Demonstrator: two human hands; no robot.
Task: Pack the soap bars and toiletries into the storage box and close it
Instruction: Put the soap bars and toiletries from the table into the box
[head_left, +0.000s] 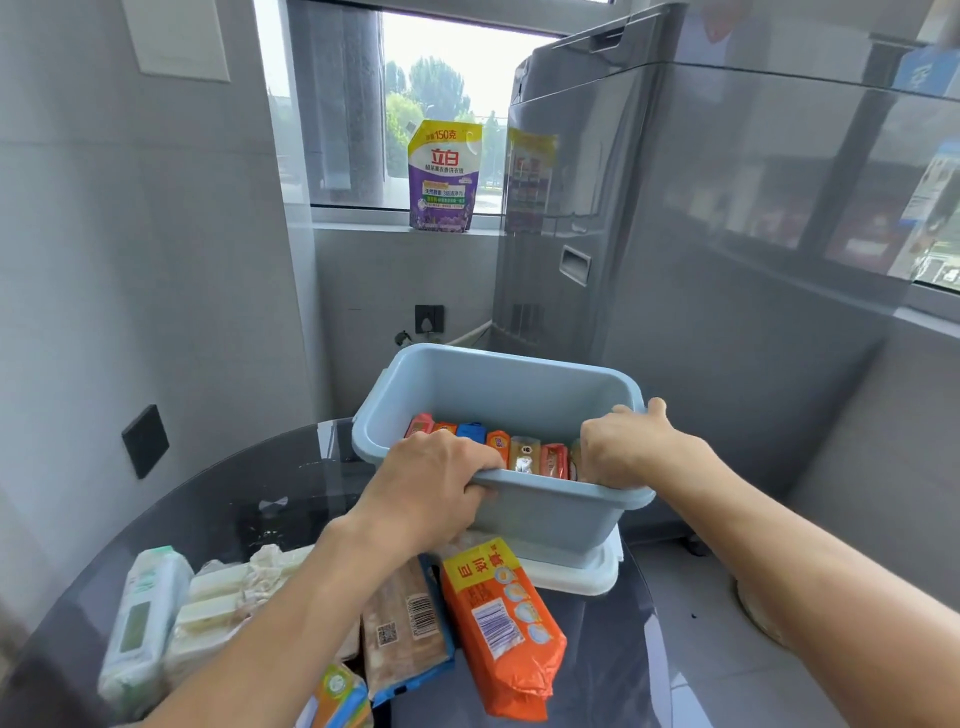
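Note:
A light blue storage box (498, 387) stands on its white lid (576, 577) at the far side of a dark round glass table. Several wrapped soap bars (498, 447) stand in a row inside it. My left hand (431, 483) grips the near rim at the left. My right hand (623, 441) grips the rim at the near right corner, fingers inside the box. On the table in front lie an orange soap pack (501, 623), a brown pack (402, 629), pale soap packs (218, 603) and a white-green wipes pack (143, 623).
A small orange and blue pack (337, 696) lies at the table's near edge. A grey washing machine (649, 218) stands right behind the box. A purple detergent pouch (442, 176) stands on the window sill. Grey walls close the left side.

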